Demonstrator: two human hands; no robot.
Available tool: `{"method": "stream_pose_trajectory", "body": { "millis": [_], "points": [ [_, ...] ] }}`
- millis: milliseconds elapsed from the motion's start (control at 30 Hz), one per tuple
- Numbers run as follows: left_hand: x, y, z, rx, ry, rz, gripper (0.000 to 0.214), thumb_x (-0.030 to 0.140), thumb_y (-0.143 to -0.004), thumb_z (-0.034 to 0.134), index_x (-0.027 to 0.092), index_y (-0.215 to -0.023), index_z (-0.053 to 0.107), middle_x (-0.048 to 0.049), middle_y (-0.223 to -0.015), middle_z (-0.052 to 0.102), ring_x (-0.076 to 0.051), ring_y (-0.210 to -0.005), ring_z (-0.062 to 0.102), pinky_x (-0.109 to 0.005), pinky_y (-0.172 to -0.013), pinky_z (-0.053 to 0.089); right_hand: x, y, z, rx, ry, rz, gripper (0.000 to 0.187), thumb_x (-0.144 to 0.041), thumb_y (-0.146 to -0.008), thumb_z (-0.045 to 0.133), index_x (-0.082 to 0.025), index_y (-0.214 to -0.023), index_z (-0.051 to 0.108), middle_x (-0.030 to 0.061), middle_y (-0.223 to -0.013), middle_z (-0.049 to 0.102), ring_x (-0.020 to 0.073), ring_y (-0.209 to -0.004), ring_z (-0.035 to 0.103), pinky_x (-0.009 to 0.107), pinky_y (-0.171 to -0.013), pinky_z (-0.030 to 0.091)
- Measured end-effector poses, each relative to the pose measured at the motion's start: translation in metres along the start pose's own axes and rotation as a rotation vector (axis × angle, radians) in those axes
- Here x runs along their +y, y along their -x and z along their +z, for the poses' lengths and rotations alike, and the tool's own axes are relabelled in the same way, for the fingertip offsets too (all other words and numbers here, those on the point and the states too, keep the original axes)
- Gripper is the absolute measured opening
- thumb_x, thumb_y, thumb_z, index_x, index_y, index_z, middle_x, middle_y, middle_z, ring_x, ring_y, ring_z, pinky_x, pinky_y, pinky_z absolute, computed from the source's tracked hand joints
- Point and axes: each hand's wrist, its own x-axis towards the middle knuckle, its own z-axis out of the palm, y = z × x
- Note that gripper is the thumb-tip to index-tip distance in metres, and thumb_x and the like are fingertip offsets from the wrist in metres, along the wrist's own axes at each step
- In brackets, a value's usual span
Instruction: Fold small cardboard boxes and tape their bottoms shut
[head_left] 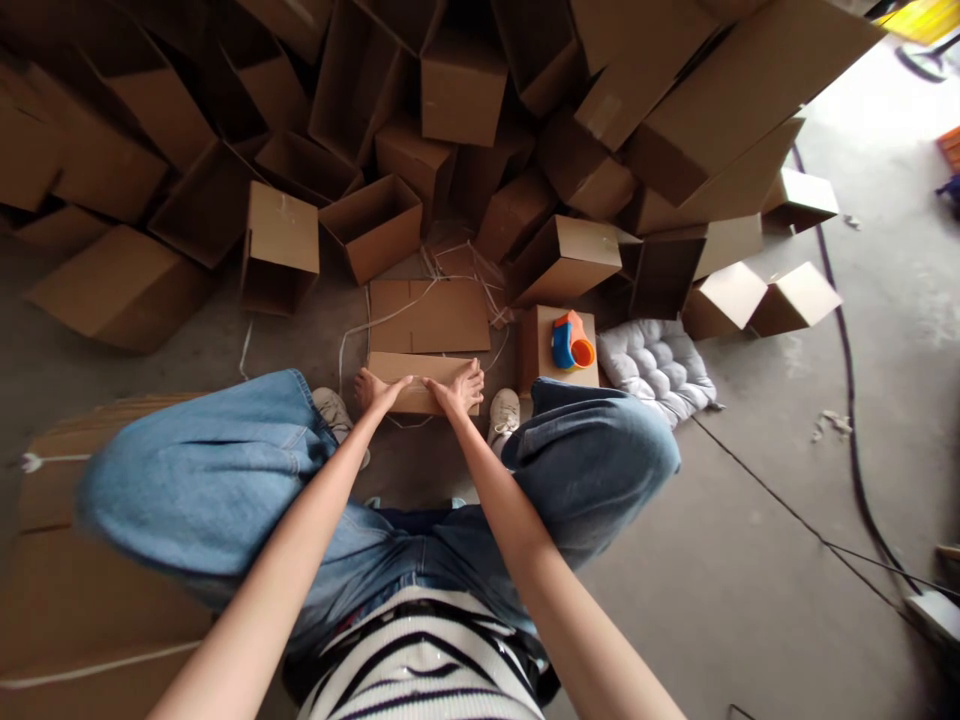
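Note:
Between my feet, a piece of brown cardboard [420, 368] is held at both ends, in line with a flat cardboard sheet [442, 312] just beyond it. My left hand [377, 392] grips its left end, fingers over the outer side and thumb pointing inward along the top. At the right end my right hand [459, 388] grips it the same way, its fingers more spread. The two thumb tips come close together at the middle. Whether it is a folded box or a loose flap, I cannot tell.
Open cardboard boxes [375, 225] are heaped ahead. A blue and orange tape dispenser [574, 342] stands on a closed box [538, 350] at right, beside a grey cushion [656, 365]. Flattened cardboard [82, 600] lies at left. White string [390, 322] and a black cable [847, 370] cross the floor.

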Motion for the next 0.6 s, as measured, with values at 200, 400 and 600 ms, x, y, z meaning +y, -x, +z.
{"method": "stream_pose_trajectory", "body": {
  "millis": [200, 400, 600],
  "points": [
    [-0.002, -0.001, -0.001, -0.007, 0.040, -0.007, 0.091, 0.057, -0.070, 0.075, 0.006, -0.137, 0.040, -0.0285, -0.138, 0.052, -0.039, -0.130, 0.051, -0.045, -0.105, 0.040, 0.001, -0.003, -0.001, -0.016, -0.031, 0.027, 0.123, -0.056, -0.061, 0.080, -0.014, -0.156, 0.013, 0.0270, -0.156, 0.023, 0.0389, -0.143, 0.025, 0.056, -0.111, 0.027],
    [-0.011, -0.012, -0.010, -0.069, 0.093, 0.011, 0.062, 0.046, -0.082, 0.066, 0.011, -0.131, 0.053, -0.0206, -0.129, 0.064, -0.034, -0.120, 0.061, -0.039, -0.096, 0.047, 0.003, -0.004, -0.001, -0.006, -0.047, 0.029, 0.123, -0.053, -0.059, 0.082, -0.015, -0.156, 0.015, 0.0257, -0.156, 0.025, 0.0374, -0.142, 0.028, 0.055, -0.110, 0.030],
    [-0.024, -0.027, -0.017, -0.104, 0.048, 0.072, 0.033, 0.043, -0.085, 0.059, 0.021, -0.108, 0.069, -0.0100, -0.111, 0.073, -0.025, -0.102, 0.069, -0.031, -0.082, 0.052, 0.003, -0.003, -0.003, -0.015, -0.045, 0.015, 0.123, -0.053, -0.061, 0.082, -0.014, -0.156, 0.014, 0.0260, -0.157, 0.024, 0.0378, -0.143, 0.027, 0.056, -0.111, 0.030]
  ]
}}
